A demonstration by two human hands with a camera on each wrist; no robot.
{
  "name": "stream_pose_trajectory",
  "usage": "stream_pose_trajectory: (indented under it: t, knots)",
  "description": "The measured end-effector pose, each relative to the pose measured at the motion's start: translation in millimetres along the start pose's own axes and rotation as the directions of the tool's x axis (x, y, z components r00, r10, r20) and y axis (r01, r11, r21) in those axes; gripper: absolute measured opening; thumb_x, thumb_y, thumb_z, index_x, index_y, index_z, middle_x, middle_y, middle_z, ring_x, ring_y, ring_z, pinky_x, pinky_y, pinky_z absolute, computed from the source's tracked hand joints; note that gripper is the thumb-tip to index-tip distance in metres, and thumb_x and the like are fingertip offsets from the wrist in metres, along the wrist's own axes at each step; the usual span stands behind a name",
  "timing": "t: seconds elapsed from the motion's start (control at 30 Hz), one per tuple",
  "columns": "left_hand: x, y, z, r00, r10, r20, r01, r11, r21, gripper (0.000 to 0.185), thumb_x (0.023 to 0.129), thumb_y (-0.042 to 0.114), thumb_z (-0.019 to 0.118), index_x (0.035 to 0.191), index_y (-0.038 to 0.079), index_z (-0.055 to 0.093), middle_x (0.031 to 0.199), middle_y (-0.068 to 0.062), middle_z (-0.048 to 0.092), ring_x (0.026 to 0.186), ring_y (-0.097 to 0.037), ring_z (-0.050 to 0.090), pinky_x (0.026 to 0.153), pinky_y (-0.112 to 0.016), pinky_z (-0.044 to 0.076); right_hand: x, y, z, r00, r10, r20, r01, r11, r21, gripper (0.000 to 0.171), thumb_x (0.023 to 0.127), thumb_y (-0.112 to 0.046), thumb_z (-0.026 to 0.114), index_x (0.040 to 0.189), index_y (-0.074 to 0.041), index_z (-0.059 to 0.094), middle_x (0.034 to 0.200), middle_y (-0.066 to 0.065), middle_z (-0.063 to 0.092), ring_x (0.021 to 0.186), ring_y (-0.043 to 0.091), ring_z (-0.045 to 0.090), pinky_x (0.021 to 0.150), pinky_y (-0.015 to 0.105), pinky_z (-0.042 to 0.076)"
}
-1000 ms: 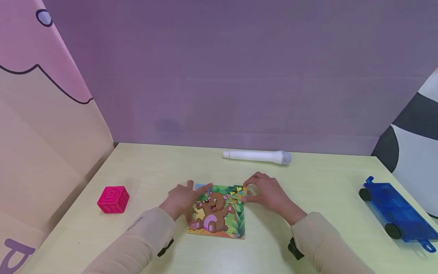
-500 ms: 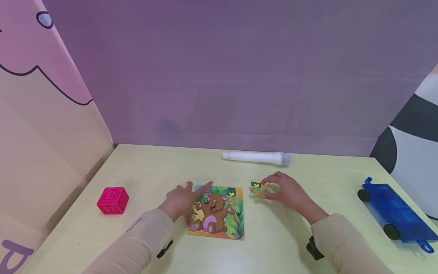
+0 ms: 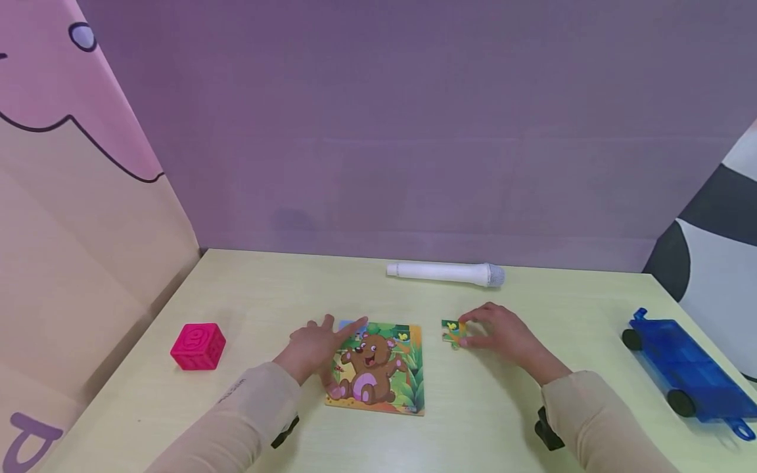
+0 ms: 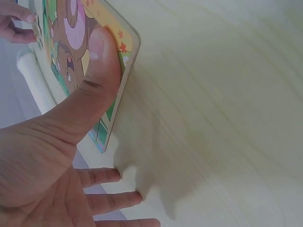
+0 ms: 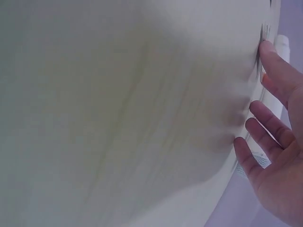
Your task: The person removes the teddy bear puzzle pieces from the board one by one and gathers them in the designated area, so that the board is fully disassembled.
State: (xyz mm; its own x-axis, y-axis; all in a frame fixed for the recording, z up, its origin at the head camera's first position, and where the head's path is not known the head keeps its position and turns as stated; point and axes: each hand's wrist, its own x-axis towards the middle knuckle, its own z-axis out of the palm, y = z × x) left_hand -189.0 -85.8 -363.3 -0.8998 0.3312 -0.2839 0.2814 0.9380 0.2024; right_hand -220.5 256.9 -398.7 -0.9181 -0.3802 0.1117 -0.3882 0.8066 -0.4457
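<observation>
Cardboard puzzle board (image 3: 378, 368) lies at centre frame on the worktop (image 3: 532, 420). Left hand (image 3: 310, 348) rests on its left edge, fingers spread, thumb (image 4: 102, 56) pressing the corner. Right hand (image 3: 503, 335) pinches a loose puzzle piece (image 3: 453, 332) just right of the board. Risk: the thin piece could slip from the fingertip pinch; uneven thumb pressure could skew the board.
</observation>
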Motion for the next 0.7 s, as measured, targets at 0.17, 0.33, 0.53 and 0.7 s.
stream_pose_trajectory:
  t: [0.17,0.33,0.53,0.7]
  knots:
    - [0.7,1.2,-0.2,1.000,0.015,-0.010,-0.014,0.998,0.065,0.119,0.060,0.024,0.099,0.159,0.034,0.034,0.151,-0.025,0.040,0.118,-0.046,0.053,0.089,-0.060,0.052,1.3,4.7,2.1,1.000,0.001,0.008,0.000,1.000,-0.014,0.043,0.085,-0.032,0.082,0.118,-0.006,0.072,0.114,0.014,0.065,0.108,0.039,0.060,0.093,0.059,0.048]
    - [0.8,2.3,-0.5,1.000,0.025,-0.015,-0.024,0.996,0.084,0.117,0.060,0.023,0.099,0.158,0.034,0.037,0.150,-0.026,0.041,0.114,-0.045,0.055,0.085,-0.056,0.054,3.2,1.5,0.6,0.999,0.011,0.044,-0.009,0.999,-0.048,0.046,0.086,-0.027,0.082,0.122,-0.002,0.068,0.113,0.017,0.063,0.108,0.040,0.060,0.093,0.058,0.048]
    - [0.9,4.1,-1.4,1.000,0.006,-0.004,-0.006,0.998,0.067,0.116,0.061,0.018,0.099,0.157,0.036,0.038,0.152,-0.026,0.037,0.118,-0.046,0.053,0.085,-0.056,0.054,1.1,-18.6,-5.2,0.999,0.002,0.033,0.000,0.998,-0.060,0.045,0.088,-0.019,0.080,0.126,0.000,0.066,0.116,0.016,0.062,0.109,0.041,0.060,0.094,0.057,0.049]
    - [1.0,5.2,-1.7,1.000,0.001,0.000,-0.001,0.998,0.061,0.114,0.062,0.015,0.098,0.157,0.037,0.039,0.151,-0.026,0.038,0.117,-0.046,0.053,0.082,-0.054,0.055,-2.4,-35.2,-6.6,1.000,0.004,0.007,-0.004,1.000,0.002,0.043,0.090,-0.021,0.078,0.127,-0.003,0.066,0.116,0.013,0.062,0.104,0.035,0.063,0.086,0.051,0.053]
